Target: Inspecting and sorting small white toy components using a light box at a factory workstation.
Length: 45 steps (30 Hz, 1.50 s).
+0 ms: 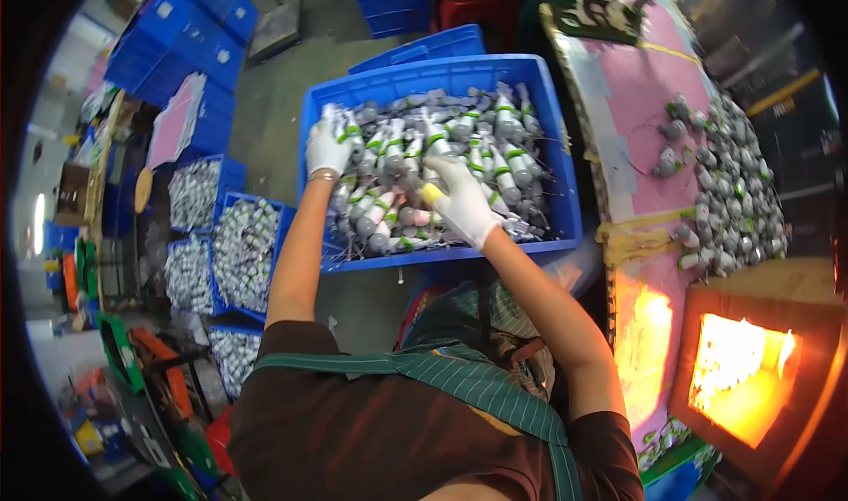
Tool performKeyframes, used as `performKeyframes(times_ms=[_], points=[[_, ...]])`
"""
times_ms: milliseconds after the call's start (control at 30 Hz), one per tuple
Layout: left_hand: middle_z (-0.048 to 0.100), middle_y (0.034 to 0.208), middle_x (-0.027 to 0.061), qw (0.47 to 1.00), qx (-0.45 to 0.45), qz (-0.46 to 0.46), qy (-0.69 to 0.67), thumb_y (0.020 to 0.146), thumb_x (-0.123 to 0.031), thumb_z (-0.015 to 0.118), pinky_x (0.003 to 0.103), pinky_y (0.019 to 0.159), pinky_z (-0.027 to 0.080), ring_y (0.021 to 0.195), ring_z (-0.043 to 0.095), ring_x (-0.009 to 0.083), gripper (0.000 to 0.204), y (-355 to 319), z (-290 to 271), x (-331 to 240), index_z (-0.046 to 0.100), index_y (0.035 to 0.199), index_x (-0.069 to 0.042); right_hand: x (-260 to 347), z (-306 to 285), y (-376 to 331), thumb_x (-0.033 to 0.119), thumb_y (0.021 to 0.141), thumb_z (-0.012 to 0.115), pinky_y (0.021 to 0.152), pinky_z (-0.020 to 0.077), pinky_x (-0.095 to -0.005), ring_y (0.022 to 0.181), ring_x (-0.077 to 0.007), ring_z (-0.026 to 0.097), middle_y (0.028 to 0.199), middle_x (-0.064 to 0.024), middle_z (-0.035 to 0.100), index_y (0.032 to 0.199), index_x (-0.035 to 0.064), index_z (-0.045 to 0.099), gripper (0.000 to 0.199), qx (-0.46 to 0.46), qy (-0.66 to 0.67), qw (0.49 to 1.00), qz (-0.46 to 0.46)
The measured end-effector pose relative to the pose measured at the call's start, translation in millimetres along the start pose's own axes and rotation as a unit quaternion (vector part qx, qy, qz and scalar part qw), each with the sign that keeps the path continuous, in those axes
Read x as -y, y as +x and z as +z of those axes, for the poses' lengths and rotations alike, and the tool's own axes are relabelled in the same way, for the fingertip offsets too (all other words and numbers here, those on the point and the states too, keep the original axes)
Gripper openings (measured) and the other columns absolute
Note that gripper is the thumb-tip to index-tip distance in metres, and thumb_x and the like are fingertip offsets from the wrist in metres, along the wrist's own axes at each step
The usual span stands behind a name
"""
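Note:
A blue plastic bin (572,174) stands in front of me, heaped with small bulb-shaped parts (503,174) in white and grey with green bands and thin wires. My left hand (327,152), in a white glove, is at the bin's left wall, its fingers closed around a bulb-shaped part with a green band. Over the middle of the heap is my right hand (464,205), also gloved, with yellow on one fingertip. Its thumb and fingers are apart, reaching down toward the parts, and nothing shows firmly held. Motion blurs the parts just beside its fingertips.
At right, a pink-topped bench (645,139) carries a pile of similar parts (729,183). A box with a bright orange glowing opening (742,368) is near its front. Several filled blue bins (247,254) stand on the floor at left; stacked blue crates (181,37) rise behind.

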<state>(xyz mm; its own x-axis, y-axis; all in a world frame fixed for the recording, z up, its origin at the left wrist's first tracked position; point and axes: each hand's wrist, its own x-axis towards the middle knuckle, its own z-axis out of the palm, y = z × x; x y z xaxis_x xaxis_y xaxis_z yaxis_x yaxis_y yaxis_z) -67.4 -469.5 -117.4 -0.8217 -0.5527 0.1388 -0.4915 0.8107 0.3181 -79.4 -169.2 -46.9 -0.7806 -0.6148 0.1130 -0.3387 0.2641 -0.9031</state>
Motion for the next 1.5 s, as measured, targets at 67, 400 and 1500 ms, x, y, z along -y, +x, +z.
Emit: performKeyframes(times_ms=[67, 400, 1500], points=[[0.050, 0.127, 0.0255, 0.991, -0.057, 0.059, 0.103, 0.078, -0.024, 0.061, 0.044, 0.098, 0.040, 0.115, 0.050, 0.0385, 0.055, 3.6, 17.7, 9.0, 0.049, 0.127, -0.002, -18.5, -22.5, -34.7, 0.014, 0.085, 0.065, 0.089, 0.0474, -0.0324, 0.105, -0.0240, 0.059, 0.115, -0.0161, 0.057, 0.117, -0.0015, 0.056, 0.036, -0.051, 0.053, 0.995, 0.062], [0.064, 0.105, 0.0141, 0.904, 0.015, 0.367, -0.220, 0.078, -0.012, 0.066, 0.036, 0.089, 0.046, 0.098, 0.060, 0.0299, 0.030, -24.3, -9.6, -262.6, 0.064, 0.107, -0.003, -19.4, -126.7, -205.1, 0.018, 0.093, 0.057, 0.081, 0.0463, -0.0264, 0.093, -0.0133, 0.059, 0.102, -0.0067, 0.063, 0.112, -0.0011, 0.059, 0.027, -0.334, 0.117, 0.906, 0.231], [0.062, 0.090, 0.0051, 0.478, 0.773, 0.091, -0.407, 0.088, -0.030, 0.065, 0.023, 0.056, 0.046, 0.068, 0.058, 0.0114, 0.037, -280.5, -42.3, -394.7, 0.054, 0.113, -0.005, -24.5, -157.4, -310.9, 0.029, 0.097, 0.051, 0.056, 0.0437, -0.0228, 0.065, -0.0108, 0.055, 0.081, -0.0021, 0.058, 0.113, 0.0039, 0.055, 0.030, -0.531, 0.449, 0.710, 0.118]])
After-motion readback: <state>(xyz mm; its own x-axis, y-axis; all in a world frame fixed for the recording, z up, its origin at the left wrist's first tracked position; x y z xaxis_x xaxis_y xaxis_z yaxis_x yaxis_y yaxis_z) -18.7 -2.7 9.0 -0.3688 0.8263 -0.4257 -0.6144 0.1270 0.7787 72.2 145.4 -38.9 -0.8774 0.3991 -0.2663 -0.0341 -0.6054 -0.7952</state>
